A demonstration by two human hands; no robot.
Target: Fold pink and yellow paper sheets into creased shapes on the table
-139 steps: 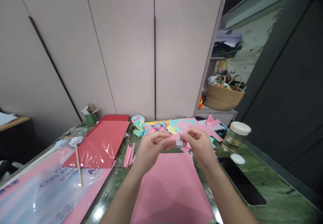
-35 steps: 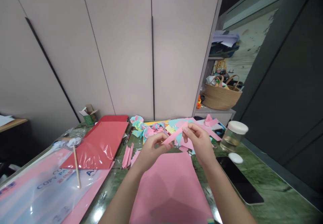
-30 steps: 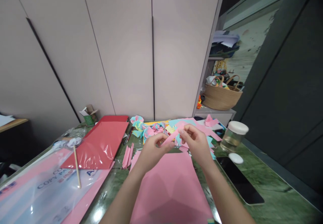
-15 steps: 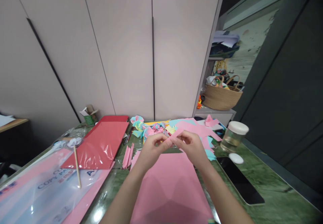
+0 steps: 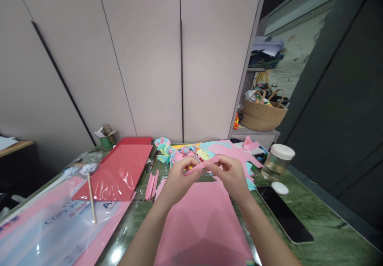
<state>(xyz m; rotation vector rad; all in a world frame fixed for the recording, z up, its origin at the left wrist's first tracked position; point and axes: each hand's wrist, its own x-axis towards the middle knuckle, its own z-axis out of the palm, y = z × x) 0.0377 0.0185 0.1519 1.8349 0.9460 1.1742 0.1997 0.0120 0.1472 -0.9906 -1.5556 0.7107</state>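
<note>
A narrow pink paper strip [image 5: 201, 166] is held up between my two hands, above the far edge of a large pink paper sheet [image 5: 200, 218]. My left hand [image 5: 183, 178] grips the strip's left part between thumb and fingers. On its right part, my right hand [image 5: 229, 174] pinches it, thumb towards me. Folded pink paper strips [image 5: 152, 185] lie on the table to the left of my left hand. Behind my hands are paper flowers [image 5: 187, 152] in pink, blue and yellow, along with loose pink paper pieces [image 5: 230, 151].
To the right stand a lidded jar [image 5: 277, 163], a small white disc [image 5: 280, 188] and a black phone [image 5: 284, 214]. On the left lie a red plastic-covered packet [image 5: 125, 166], a copy paper bag [image 5: 62, 222] and a wooden stick [image 5: 91, 198]. A small green box [image 5: 106, 138] is farther back.
The paper strip has shifted left in my fingers and lies more level, its left end now inside my left hand. My right hand has moved slightly right.
</note>
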